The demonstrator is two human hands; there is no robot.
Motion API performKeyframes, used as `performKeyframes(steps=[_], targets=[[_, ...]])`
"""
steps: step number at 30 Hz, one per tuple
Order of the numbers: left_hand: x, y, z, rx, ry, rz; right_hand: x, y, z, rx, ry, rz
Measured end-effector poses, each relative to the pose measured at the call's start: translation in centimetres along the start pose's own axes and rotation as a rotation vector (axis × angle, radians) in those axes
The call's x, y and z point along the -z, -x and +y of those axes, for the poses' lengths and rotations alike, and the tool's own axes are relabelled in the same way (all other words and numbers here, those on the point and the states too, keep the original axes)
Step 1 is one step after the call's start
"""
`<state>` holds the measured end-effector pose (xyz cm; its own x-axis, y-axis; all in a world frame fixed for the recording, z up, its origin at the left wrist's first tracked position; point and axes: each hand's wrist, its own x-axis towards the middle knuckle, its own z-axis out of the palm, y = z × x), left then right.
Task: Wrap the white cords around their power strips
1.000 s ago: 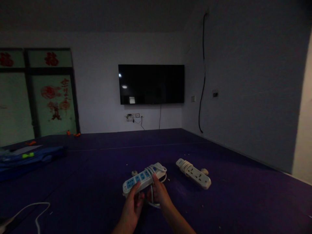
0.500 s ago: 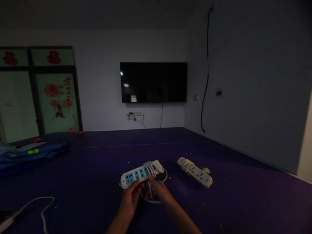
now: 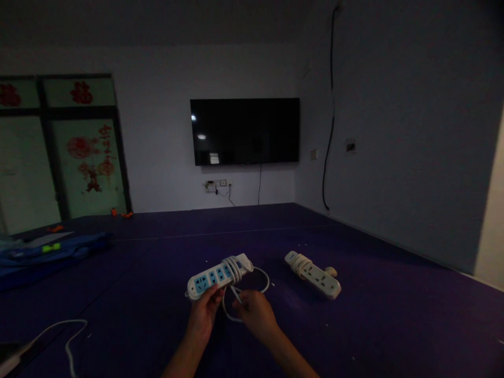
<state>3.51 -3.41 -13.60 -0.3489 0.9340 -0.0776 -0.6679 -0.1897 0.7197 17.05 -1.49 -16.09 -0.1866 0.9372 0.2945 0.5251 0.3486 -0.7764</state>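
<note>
A white power strip (image 3: 192, 288) with blue sockets is gripped at its near edge by my left hand (image 3: 206, 310), thumb on top. Its white cord (image 3: 233, 269) is wound several turns around the far end, and a loose loop lies to the right. My right hand (image 3: 255, 314) pinches a length of that cord just below the windings, fingers closed. To the right, apart from both hands, a second white power strip (image 3: 323, 284) rests on the purple surface with its own cord wrapped round it and its plug beside it.
The purple surface (image 3: 157, 268) stretches to the wall, with small white scraps on it. Blue cloth (image 3: 79, 247) lies at the left. A white cable (image 3: 59, 321) curves at the lower left. A television (image 3: 246, 131) hangs on the far wall.
My right hand has drawn the cord a little right and away from the strip. The strip in my left hand has shifted slightly left and up.
</note>
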Motion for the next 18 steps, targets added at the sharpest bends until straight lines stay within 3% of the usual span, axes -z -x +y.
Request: performKeyframes(steps=[3, 7, 13, 18], targets=[[0.1, 0.1, -0.1, -0.018, -0.042, -0.019, 1.0, 0.4, -0.9, 0.151, 0.336, 0.051], [0.2, 0.2, 0.1, -0.05, -0.082, -0.064, 1.8, 0.6, -1.7, 0.309, 0.517, 0.041], [0.2, 0.0, 0.0, -0.095, -0.082, -0.071, 2.1, 0.7, -2.1, 0.272, 0.618, -0.046], [0.6, -0.8, -0.1, -0.097, -0.047, -0.033, 1.8, 1.0, -2.4, 0.28, 0.688, 0.017]])
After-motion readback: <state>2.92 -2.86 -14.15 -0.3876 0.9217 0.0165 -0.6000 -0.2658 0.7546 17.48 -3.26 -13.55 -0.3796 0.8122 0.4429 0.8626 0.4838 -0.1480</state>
